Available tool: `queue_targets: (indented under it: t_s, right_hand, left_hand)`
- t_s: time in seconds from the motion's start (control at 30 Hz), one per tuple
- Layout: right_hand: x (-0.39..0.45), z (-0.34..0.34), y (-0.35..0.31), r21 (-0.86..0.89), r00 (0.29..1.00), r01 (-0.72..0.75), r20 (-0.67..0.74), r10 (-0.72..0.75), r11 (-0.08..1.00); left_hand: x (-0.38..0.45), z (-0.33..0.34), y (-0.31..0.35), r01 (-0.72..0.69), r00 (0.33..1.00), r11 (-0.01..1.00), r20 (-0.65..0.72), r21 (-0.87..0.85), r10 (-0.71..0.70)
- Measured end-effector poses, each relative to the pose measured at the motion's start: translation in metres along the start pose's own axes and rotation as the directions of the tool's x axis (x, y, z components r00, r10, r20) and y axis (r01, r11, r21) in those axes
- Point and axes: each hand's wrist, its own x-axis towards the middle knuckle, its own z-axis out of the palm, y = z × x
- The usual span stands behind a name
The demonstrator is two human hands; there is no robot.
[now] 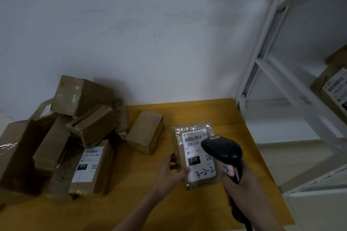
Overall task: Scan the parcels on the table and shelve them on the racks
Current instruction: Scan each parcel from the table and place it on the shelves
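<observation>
A flat brown parcel with a white label reading 220 and handwritten 3-2-2 lies on the yellow table. My left hand grips its lower left edge, thumb on the label. In my right hand is a black barcode scanner, its head over the label's right side. A small cardboard box stands just left of the parcel. Several more boxes are piled at the table's left, one with a 070 label.
A white metal rack stands to the right of the table, with a labelled cardboard box on one shelf. A plain pale wall is behind the table. The rack's lower shelves reach toward the table's right edge.
</observation>
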Motion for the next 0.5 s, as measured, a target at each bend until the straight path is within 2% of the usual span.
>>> queue_targets:
  t_s: [0.1, 0.17, 0.37, 0.5]
  right_hand:
    - [0.023, -0.007, 0.033, -0.009, 0.988, -0.053, -0.147, 0.051, 0.999]
    - [0.048, -0.007, 0.067, -0.041, 0.974, -0.125, -0.198, 0.114, 0.991]
    - [0.112, 0.019, 0.165, -0.145, 0.937, -0.333, -0.159, 0.31, 0.932]
    - [0.138, 0.041, 0.202, -0.166, 0.924, -0.365, -0.181, 0.336, 0.916]
  left_hand:
    - [-0.002, -0.011, -0.003, 0.031, 0.999, 0.998, -0.008, -0.061, -0.032]
    - [-0.004, -0.02, -0.007, 0.046, 0.999, 0.996, -0.014, -0.079, -0.048]
    - [-0.008, -0.041, -0.02, 0.09, 0.996, 0.992, 0.019, -0.087, -0.089]
    - [0.002, -0.039, -0.036, 0.1, 0.994, 0.993, 0.058, -0.054, -0.097]
